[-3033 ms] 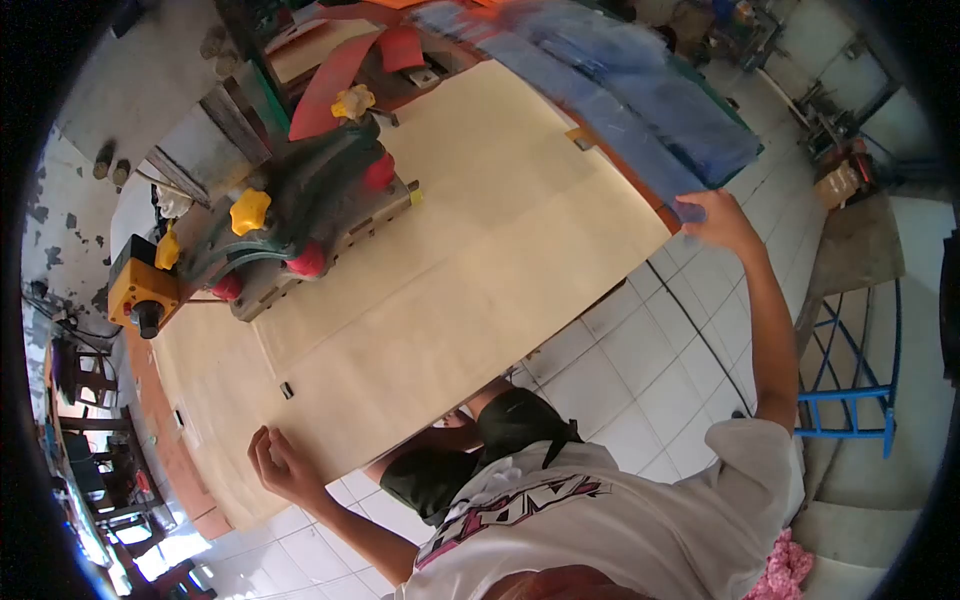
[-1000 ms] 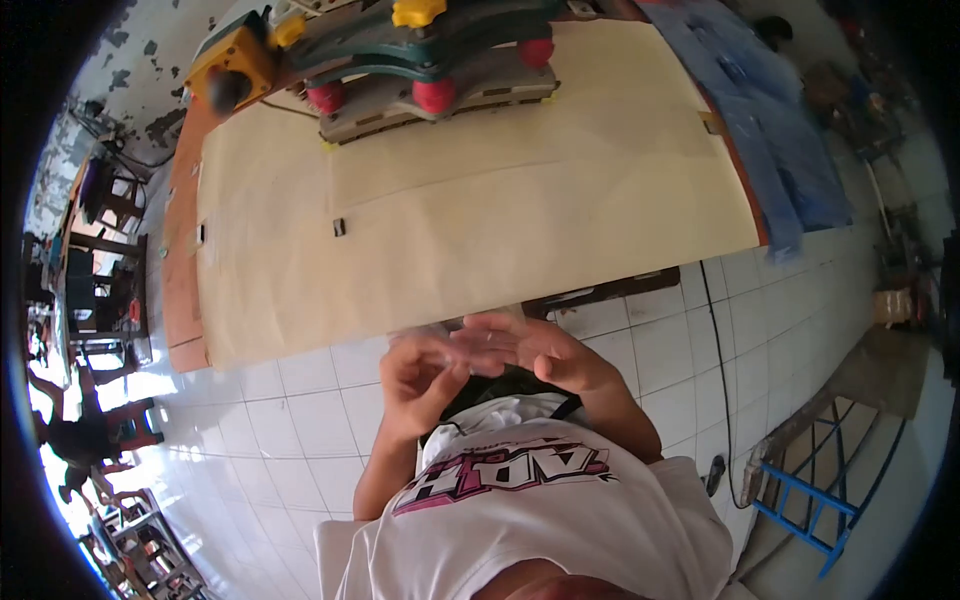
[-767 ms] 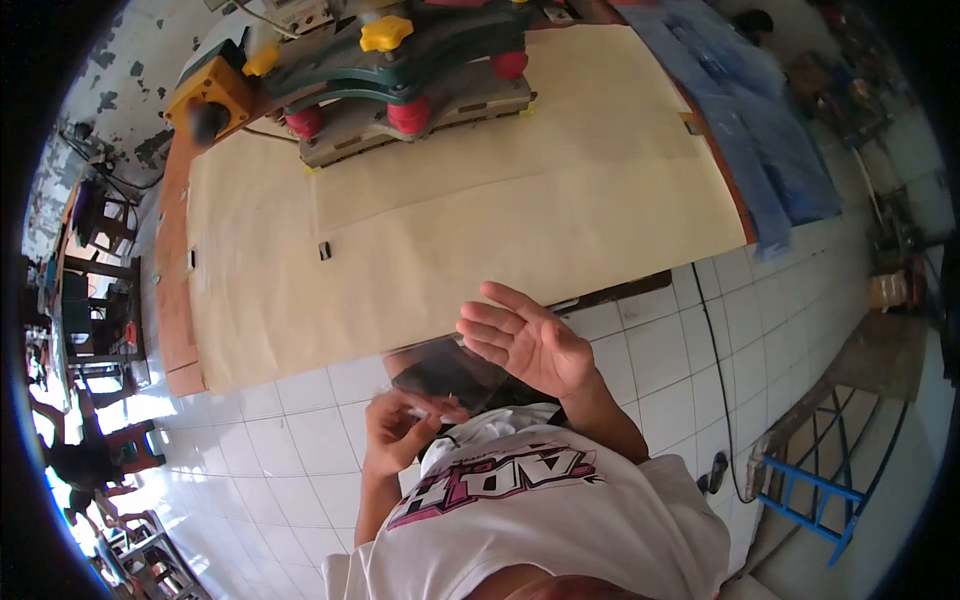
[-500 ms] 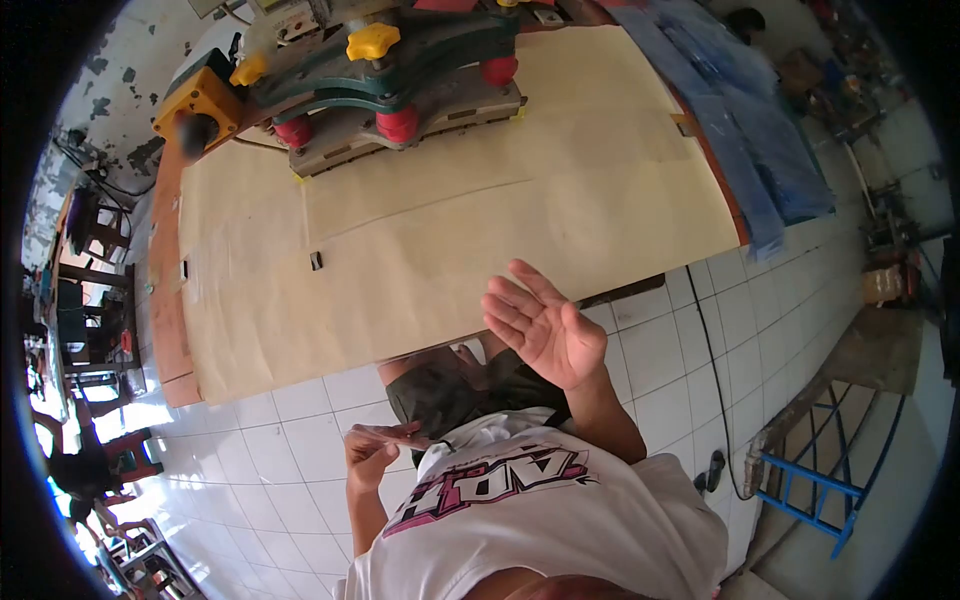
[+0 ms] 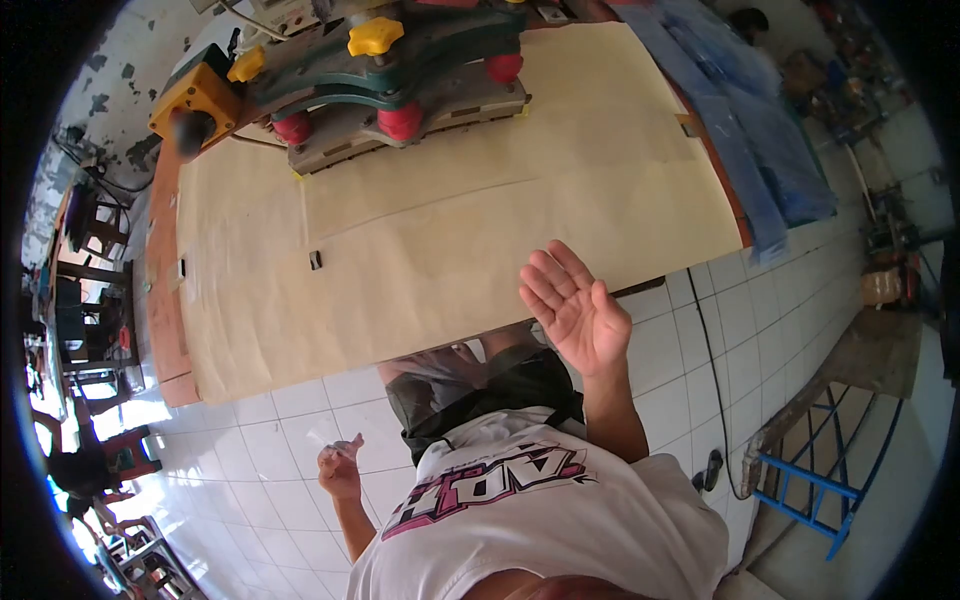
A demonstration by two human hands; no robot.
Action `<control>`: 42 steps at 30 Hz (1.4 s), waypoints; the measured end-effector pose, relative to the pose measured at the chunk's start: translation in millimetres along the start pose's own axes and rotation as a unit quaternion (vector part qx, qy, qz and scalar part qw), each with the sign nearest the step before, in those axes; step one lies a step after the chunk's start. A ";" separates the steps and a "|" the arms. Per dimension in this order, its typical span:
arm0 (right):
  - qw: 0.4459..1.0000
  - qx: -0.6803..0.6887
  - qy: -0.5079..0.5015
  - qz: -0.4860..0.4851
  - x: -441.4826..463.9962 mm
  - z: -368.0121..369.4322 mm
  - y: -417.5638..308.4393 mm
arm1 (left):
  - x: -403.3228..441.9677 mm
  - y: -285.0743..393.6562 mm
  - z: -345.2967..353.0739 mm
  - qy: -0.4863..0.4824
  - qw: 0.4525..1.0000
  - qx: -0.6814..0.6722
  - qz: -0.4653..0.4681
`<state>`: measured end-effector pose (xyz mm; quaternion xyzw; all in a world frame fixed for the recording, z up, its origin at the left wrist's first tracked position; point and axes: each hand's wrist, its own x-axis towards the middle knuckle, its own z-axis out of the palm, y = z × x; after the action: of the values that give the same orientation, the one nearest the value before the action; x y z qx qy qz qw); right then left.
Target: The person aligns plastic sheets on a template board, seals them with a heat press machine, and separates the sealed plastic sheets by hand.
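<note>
My right hand is raised at the near edge of the paper-covered table. Its palm faces up and its fingers are stretched out, holding nothing. To the left of my body, my left hand hangs over the floor with its fingers bent together. Something pale and see-through seems to show at its fingertips, too blurred to name. A green press-like machine with red knobs and yellow star knobs stands at the table's far side.
A small black piece lies on the paper. An orange control box sits at the far left corner. Blue plastic sheeting covers the right side. A black cable crosses the tiled floor near a blue metal frame.
My left hand has moved left and down, away from my shirt. My right hand has shifted right and slightly toward the table, its palm still up.
</note>
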<state>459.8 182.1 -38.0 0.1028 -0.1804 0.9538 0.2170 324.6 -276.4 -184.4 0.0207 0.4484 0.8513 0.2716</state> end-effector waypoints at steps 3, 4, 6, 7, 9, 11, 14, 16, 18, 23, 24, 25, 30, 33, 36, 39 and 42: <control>1.000 -0.012 0.012 -0.008 -1.6 -0.3 -4.5 | -8.5 -1.8 -28.1 0.102 0.995 -0.024 -0.008; 1.000 -0.023 0.013 -0.010 -1.4 -0.2 -6.3 | -9.8 -2.4 -34.7 0.100 0.995 -0.023 -0.008; 0.999 -0.035 0.021 -0.015 -2.5 0.3 -9.2 | -13.6 -2.4 -46.6 0.153 0.988 -0.014 -0.016; 0.998 -0.047 0.028 -0.018 -2.7 0.5 -10.9 | -14.7 -2.8 -51.6 0.152 0.988 -0.012 -0.017; 0.998 -0.048 0.043 -0.023 -2.9 1.6 -14.9 | -19.0 -2.7 -62.6 0.179 0.983 -0.032 -0.011; 0.996 -0.053 0.066 -0.027 -4.6 3.0 -17.2 | -26.1 -3.0 -73.6 0.196 0.980 -0.031 -0.010; 0.991 -0.099 0.086 -0.033 -6.1 0.8 -23.4 | -27.4 -5.3 -89.2 0.230 0.973 -0.024 -0.011; 0.986 -0.122 0.105 -0.040 -6.6 2.3 -28.0 | -30.2 -7.6 -100.4 0.248 0.968 -0.016 -0.016; 0.981 -0.144 0.124 -0.046 -7.4 1.1 -33.4 | -33.0 -8.4 -107.2 0.253 0.967 -0.011 -0.007; 0.937 -0.275 0.195 -0.091 -7.9 5.7 -41.2 | -36.6 -9.9 -114.7 0.273 0.962 -0.005 -0.009; 0.914 -0.331 0.214 -0.097 -7.4 6.9 -43.0 | -36.1 -11.1 -117.2 0.263 0.965 -0.006 -0.004; 0.905 -0.344 0.225 -0.111 -7.1 7.6 -43.7 | -35.6 -11.5 -119.8 0.261 0.965 -0.004 -0.005; 0.887 -0.380 0.232 -0.125 -8.5 14.1 -52.4 | -30.6 -12.3 -120.5 0.332 0.941 0.056 -0.030; 0.856 -0.426 0.251 -0.149 -10.9 11.0 -66.2 | -27.0 -6.4 -120.8 0.341 0.935 0.100 -0.017; 0.819 -0.464 0.275 -0.198 -20.3 6.1 -93.0 | -22.7 10.7 -117.8 0.357 0.925 0.126 0.035; 0.795 -0.467 0.303 -0.242 -37.7 1.2 -134.7 | -24.5 42.7 -134.9 0.236 0.966 0.076 0.072; 0.765 -0.483 0.333 -0.265 -66.0 -5.1 -179.0 | -22.5 68.9 -112.4 0.214 0.968 0.065 0.112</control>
<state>598.4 309.7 -7.1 -0.2963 -0.4991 0.6193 0.5288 281.9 -402.8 -193.4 -0.0938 0.5452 0.8301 0.0700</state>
